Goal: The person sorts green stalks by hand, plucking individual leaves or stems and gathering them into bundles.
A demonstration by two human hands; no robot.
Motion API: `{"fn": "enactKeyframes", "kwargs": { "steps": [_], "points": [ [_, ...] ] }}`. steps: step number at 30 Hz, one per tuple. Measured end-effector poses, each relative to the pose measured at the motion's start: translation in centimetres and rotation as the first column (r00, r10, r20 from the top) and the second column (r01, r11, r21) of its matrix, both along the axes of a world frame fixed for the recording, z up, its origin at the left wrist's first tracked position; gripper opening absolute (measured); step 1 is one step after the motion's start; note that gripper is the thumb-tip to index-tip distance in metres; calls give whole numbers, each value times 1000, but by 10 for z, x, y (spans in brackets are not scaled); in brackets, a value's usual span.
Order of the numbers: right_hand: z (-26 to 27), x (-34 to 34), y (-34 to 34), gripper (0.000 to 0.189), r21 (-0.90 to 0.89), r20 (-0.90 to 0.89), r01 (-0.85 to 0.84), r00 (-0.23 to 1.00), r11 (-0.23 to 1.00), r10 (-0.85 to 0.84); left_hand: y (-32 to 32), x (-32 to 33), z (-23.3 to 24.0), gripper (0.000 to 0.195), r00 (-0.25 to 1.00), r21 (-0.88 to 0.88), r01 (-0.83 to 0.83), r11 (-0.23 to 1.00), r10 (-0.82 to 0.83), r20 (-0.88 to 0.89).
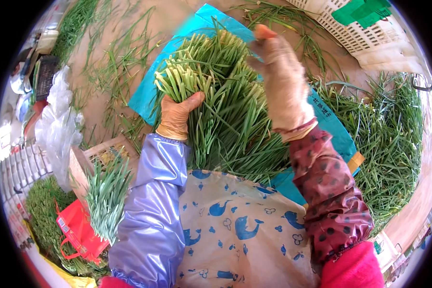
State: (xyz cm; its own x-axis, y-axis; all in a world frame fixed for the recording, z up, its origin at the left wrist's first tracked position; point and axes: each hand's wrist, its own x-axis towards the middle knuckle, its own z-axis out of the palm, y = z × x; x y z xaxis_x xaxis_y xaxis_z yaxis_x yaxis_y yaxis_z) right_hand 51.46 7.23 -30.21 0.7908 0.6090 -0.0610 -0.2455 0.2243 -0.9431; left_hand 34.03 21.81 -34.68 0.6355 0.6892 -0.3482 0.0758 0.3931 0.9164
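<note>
My left hand [177, 114], in an orange-tan glove, grips a bunch of long green stalks that look like garlic chives [176, 80], pale cut ends pointing away from me. Against that bunch lies a large heap of the same greens [234, 104], on a bright blue sheet [151, 90] printed with dark writing. Over the heap's right side my right hand [279, 72] is raised, gloved and motion-blurred, with an orange fingertip. Its palm is hidden, so I cannot tell whether it holds anything.
Loose green leaves [385, 151] are piled at the right. A white perforated crate [363, 39] stands at the upper right. On the left are a clear plastic bag [59, 122], a wooden box [81, 165], another bundle of greens [108, 198] and a red bag [81, 230].
</note>
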Motion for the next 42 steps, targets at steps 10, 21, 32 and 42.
{"fn": "enactKeyframes", "kwargs": {
  "steps": [10,21,32,42],
  "points": [
    [16,-43,-12,37,-170,-282,-320,922,932,266,18,-9,-4,43,993,-137,62,989,-48,107],
    [-21,-82,2,114,-511,-233,-392,920,765,315,-14,3,7,70,940,-122,341,932,-339,38],
    [-49,-71,-10,91,-174,-465,-398,839,901,281,-68,-1,8,91,983,-175,167,970,-178,-49],
    [-24,-86,-14,74,-260,-416,-368,877,893,241,-95,-28,6,55,974,-277,141,951,-83,210]
  ]
}}
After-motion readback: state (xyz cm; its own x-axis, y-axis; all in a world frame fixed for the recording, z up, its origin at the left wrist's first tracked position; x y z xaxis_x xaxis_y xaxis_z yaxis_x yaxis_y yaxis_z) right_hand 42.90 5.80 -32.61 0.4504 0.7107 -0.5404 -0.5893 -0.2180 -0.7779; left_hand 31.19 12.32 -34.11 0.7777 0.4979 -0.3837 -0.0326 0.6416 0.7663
